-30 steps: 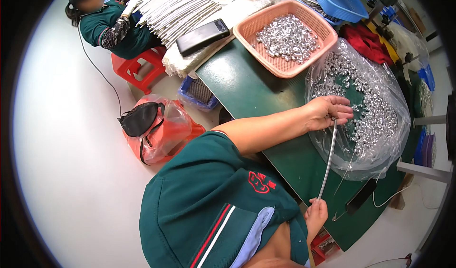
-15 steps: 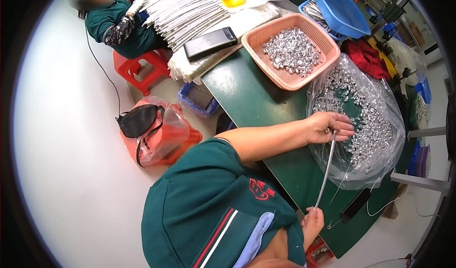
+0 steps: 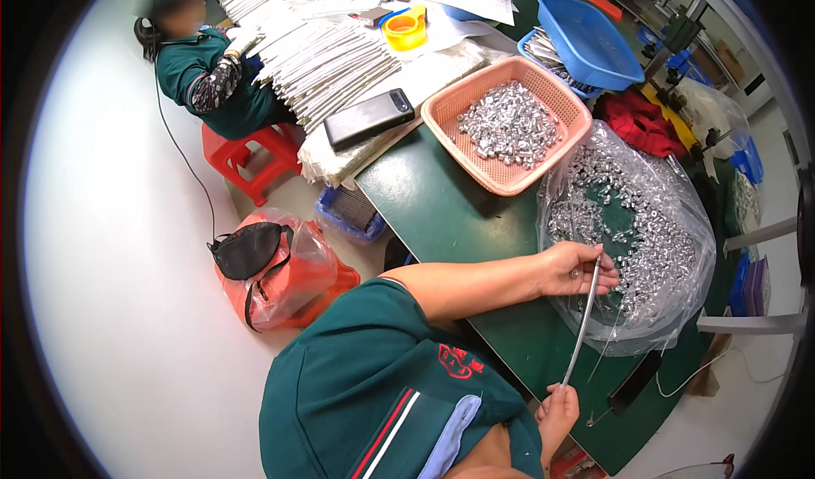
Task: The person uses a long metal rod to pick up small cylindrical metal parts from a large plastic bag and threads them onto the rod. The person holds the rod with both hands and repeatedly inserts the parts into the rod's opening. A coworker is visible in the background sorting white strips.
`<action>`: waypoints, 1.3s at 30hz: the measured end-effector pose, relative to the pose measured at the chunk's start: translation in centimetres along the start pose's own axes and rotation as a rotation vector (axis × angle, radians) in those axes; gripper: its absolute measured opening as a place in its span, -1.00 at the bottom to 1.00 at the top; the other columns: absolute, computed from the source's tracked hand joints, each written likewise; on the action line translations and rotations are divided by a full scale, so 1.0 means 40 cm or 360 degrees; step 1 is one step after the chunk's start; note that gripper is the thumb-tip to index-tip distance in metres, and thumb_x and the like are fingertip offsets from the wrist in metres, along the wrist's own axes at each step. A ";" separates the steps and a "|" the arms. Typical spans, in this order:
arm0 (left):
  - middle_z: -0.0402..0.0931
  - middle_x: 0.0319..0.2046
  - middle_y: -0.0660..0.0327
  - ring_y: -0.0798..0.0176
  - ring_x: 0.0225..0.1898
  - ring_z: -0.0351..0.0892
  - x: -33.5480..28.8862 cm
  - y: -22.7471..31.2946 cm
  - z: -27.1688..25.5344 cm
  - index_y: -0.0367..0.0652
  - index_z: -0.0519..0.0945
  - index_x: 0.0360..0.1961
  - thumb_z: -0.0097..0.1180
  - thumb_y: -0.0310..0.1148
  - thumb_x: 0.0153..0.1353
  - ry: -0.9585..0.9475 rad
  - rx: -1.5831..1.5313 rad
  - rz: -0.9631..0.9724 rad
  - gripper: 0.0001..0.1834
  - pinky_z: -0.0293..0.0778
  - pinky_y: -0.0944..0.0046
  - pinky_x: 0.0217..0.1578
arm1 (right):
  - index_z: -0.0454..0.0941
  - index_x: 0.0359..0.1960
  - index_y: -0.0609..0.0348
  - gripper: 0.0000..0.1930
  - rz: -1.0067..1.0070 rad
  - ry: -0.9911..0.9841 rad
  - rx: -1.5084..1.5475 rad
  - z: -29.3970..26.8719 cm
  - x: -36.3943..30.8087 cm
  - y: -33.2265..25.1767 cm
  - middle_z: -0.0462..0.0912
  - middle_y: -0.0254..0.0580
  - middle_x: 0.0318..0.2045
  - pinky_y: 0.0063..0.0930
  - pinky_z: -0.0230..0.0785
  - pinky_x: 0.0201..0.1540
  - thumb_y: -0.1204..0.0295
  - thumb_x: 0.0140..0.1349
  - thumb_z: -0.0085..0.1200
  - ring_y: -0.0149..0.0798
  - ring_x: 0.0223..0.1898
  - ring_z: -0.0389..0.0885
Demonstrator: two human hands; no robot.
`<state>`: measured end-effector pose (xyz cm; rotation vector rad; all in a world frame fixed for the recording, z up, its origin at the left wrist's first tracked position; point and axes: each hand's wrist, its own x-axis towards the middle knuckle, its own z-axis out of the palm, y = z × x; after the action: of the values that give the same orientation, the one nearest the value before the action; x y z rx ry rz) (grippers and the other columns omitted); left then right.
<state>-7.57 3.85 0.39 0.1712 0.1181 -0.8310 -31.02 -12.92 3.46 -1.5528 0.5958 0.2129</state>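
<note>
A thin silvery metal rod (image 3: 581, 335) slants between my two hands over the green table. My right hand (image 3: 558, 413) is closed round its lower end. At the upper end my left hand (image 3: 570, 268) holds the rod with the thumb against its tip, palm partly turned up and fingers bent. A small shiny piece seems to rest in that palm; its kind is too small to tell. Just beyond the left hand lies a clear plastic bag (image 3: 698, 268), spread open, with many small silvery metal fittings (image 3: 658, 254) in it.
A pink basket (image 3: 441, 148) of similar fittings stands beyond the bag. Blue trays (image 3: 586, 42), a red cloth (image 3: 637, 123), a black power bank (image 3: 368, 119) and bundled white rods (image 3: 327, 63) lie farther off. A black-handled tool (image 3: 635, 383) is near my right hand. A co-worker (image 3: 222, 80) sits at far left.
The view has shifted, so the table things sit lower in it. My left hand's fingers have bent more, and its thumb is now at the rod's tip.
</note>
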 end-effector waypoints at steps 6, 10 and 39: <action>0.49 -0.16 -0.03 -0.03 -0.03 0.50 -0.009 0.001 0.007 -0.33 0.48 -0.23 -0.20 -0.04 0.35 -0.0099 0.0196 0.0099 -0.52 0.46 0.00 0.01 | 0.37 -0.39 0.23 -0.81 0.0042 -0.0079 0.0194 0.030 0.007 -0.025 0.12 -0.53 -0.76 -0.72 -0.19 -0.75 0.38 0.35 -0.13 -0.66 -0.78 -0.01; 0.49 -0.11 -0.07 -0.08 -0.02 0.50 -0.013 0.025 0.016 -0.35 0.47 -0.13 -0.30 0.10 0.34 -0.0053 0.0165 0.0076 -0.37 0.46 0.00 -0.01 | 0.37 -0.39 0.24 -0.81 -0.0015 -0.0056 0.0212 0.037 0.004 -0.035 0.12 -0.53 -0.76 -0.72 -0.19 -0.75 0.38 0.35 -0.14 -0.66 -0.77 -0.01; 0.58 -0.25 0.01 0.09 -0.17 0.60 -0.070 0.073 0.086 -0.34 0.42 0.08 -0.51 0.18 0.35 -0.0351 0.2005 0.0262 -0.23 0.40 0.16 0.02 | 0.50 -0.37 0.32 -0.90 -0.0622 0.0048 -0.0907 -0.036 -0.021 -0.088 0.36 -0.34 -0.69 -0.60 0.14 -0.57 0.50 0.21 0.03 -0.55 -0.62 0.26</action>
<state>-7.16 7.12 4.55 1.2478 -0.6437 -0.6518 -30.35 -14.24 7.06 -2.1910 0.2474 0.0600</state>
